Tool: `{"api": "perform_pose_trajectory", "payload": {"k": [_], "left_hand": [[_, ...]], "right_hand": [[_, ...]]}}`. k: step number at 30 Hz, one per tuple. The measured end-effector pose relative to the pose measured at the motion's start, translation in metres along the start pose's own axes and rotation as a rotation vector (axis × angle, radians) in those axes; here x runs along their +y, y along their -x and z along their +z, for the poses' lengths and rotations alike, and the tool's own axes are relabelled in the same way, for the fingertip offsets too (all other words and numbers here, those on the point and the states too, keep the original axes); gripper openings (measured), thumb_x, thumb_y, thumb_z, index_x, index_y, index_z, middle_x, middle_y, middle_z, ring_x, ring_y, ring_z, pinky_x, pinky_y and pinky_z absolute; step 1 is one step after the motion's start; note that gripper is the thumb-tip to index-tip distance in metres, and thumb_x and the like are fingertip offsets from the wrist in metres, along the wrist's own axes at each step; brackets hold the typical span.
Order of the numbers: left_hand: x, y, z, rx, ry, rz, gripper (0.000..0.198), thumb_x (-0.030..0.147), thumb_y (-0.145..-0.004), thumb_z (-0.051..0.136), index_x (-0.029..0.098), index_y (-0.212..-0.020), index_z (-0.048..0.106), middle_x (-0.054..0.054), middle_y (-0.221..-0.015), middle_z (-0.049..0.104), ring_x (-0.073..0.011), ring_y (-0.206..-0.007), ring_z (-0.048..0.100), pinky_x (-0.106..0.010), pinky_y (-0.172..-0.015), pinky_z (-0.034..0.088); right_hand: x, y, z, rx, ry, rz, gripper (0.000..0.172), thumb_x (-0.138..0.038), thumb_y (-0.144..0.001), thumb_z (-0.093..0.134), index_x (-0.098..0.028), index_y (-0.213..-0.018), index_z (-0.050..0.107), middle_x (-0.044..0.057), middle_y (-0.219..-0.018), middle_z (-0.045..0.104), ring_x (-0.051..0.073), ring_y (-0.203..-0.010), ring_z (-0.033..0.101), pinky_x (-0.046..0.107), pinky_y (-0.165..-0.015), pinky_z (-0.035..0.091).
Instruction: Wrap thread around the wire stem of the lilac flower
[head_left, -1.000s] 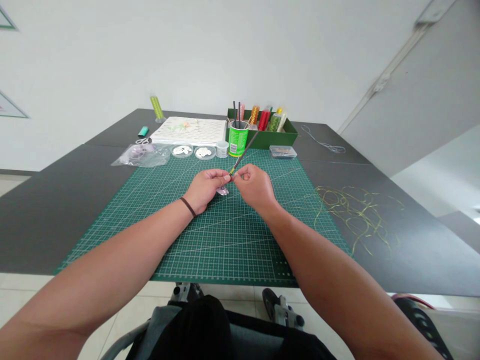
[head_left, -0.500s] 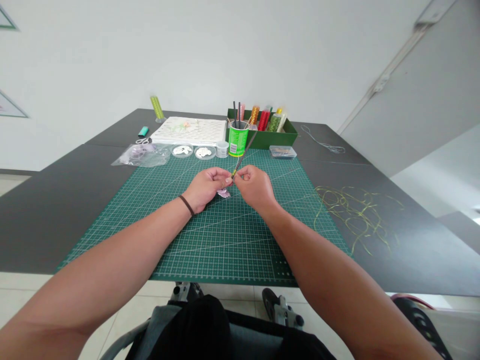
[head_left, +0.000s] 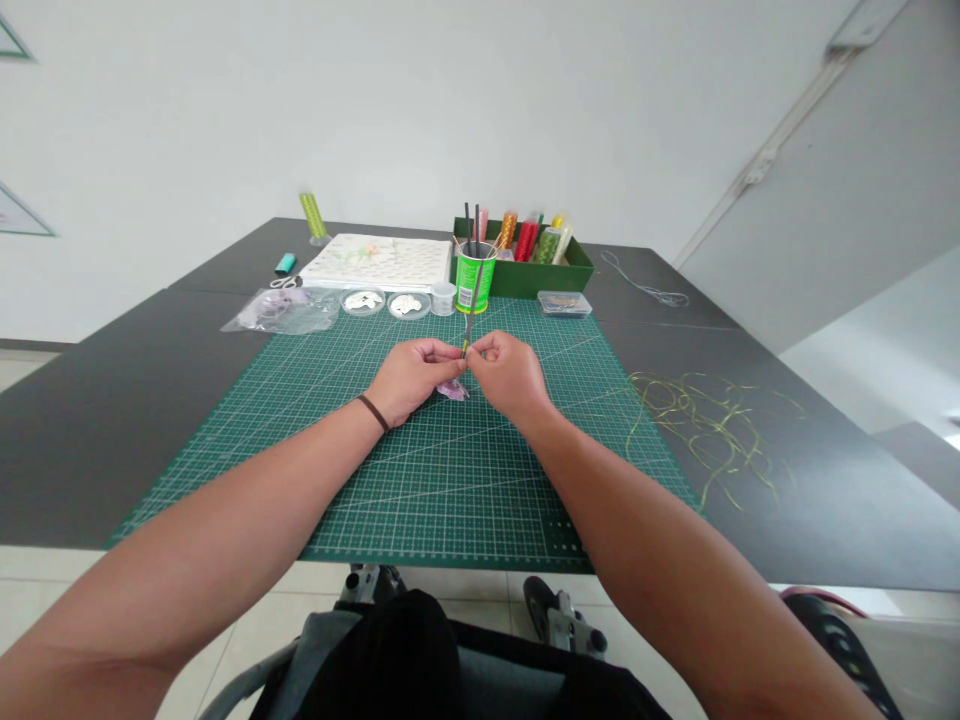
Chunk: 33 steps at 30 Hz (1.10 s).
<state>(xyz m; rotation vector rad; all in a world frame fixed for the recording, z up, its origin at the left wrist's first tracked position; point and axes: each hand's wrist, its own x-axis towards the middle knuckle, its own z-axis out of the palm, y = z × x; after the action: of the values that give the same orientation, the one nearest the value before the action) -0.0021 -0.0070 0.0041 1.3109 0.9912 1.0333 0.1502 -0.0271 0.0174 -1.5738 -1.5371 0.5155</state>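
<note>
My left hand [head_left: 412,380], with a dark band on its wrist, pinches a thin dark stick [head_left: 474,300] near its lower end. The stick points up and away, passing in front of the green can. Just below the fingertips hangs a crumpled light purple petal-like piece [head_left: 452,389]; how it joins the stick is hidden. A small yellow-green wrap [head_left: 465,345] shows on the stick between both hands. Closed in a pinch, my right hand [head_left: 510,375] touches the stick there; anything between its fingertips is too small to make out. Both hands are over the green cutting mat [head_left: 450,480].
Behind stand a green can [head_left: 465,297] of sticks and a dark green box [head_left: 585,272] of colourful tubes. A white tray [head_left: 322,262], lidded tubs [head_left: 443,299], a plastic bag [head_left: 300,318] and scissors [head_left: 285,282] lie left. Tangled yellow-green cord [head_left: 712,430] lies right.
The dark stick has turned from leaning right to nearly upright. The purple piece below has shifted slightly right and shows more. Both hands stay in nearly the same place.
</note>
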Motion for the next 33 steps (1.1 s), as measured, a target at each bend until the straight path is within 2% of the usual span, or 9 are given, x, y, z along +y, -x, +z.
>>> {"api": "perform_pose_trajectory", "payload": {"k": [8,13,17,22,27,33], "left_hand": [[0.0003,-0.0004,0.0015,0.040,-0.100,0.084,0.016,0.025,-0.075,0.077,0.017,-0.088,0.077,-0.003,-0.080,0.075,-0.0125,-0.069,0.063,-0.029,-0.071,0.051],[-0.0006,0.0003,0.0022,0.037,-0.202,0.155,0.012,0.027,-0.081,0.071,0.017,-0.088,0.074,-0.002,-0.080,0.073,-0.0123,-0.069,0.061,-0.027,-0.069,0.048],[-0.0010,0.0005,0.0022,0.031,-0.232,0.158,0.013,0.027,-0.084,0.068,0.016,-0.090,0.072,-0.002,-0.079,0.072,-0.0126,-0.067,0.061,-0.027,-0.067,0.047],[0.0049,0.0046,0.0036,0.049,-0.362,0.182,0.009,0.024,-0.083,0.069,0.017,-0.087,0.071,-0.003,-0.079,0.073,-0.0138,-0.069,0.063,-0.027,-0.069,0.049],[0.0049,0.0053,0.0040,0.057,-0.339,0.189,0.010,0.021,-0.075,0.074,0.017,-0.083,0.069,-0.003,-0.081,0.073,-0.0142,-0.073,0.065,-0.028,-0.074,0.052],[-0.0007,0.0008,0.0051,0.036,-0.099,0.110,0.010,0.021,-0.077,0.071,0.016,-0.086,0.069,0.000,-0.072,0.069,-0.0110,-0.061,0.058,-0.025,-0.061,0.046]], "right_hand": [[0.0002,0.0012,0.0005,0.023,0.003,-0.015,0.015,-0.029,-0.082,0.062,-0.022,-0.069,0.059,-0.006,-0.054,0.049,0.013,-0.054,0.044,0.030,-0.059,0.034],[0.0003,0.0014,0.0021,0.023,-0.002,-0.019,0.015,-0.028,-0.082,0.062,-0.022,-0.070,0.058,-0.006,-0.054,0.049,0.013,-0.054,0.043,0.030,-0.058,0.033],[-0.0001,0.0019,0.0033,0.033,0.007,-0.021,0.016,-0.029,-0.082,0.061,-0.022,-0.069,0.057,-0.006,-0.054,0.048,0.013,-0.054,0.043,0.029,-0.058,0.033],[-0.0010,0.0019,0.0036,0.032,0.008,-0.014,0.015,-0.028,-0.082,0.061,-0.022,-0.069,0.058,-0.005,-0.055,0.049,0.013,-0.055,0.044,0.029,-0.059,0.033],[-0.0014,0.0015,0.0036,0.030,0.019,-0.011,0.014,-0.027,-0.082,0.061,-0.022,-0.069,0.059,-0.005,-0.056,0.050,0.014,-0.055,0.044,0.029,-0.059,0.033],[0.0002,0.0012,0.0055,0.032,0.015,-0.028,0.016,-0.029,-0.084,0.061,-0.022,-0.070,0.058,-0.005,-0.056,0.049,0.013,-0.055,0.044,0.029,-0.060,0.034]]}}
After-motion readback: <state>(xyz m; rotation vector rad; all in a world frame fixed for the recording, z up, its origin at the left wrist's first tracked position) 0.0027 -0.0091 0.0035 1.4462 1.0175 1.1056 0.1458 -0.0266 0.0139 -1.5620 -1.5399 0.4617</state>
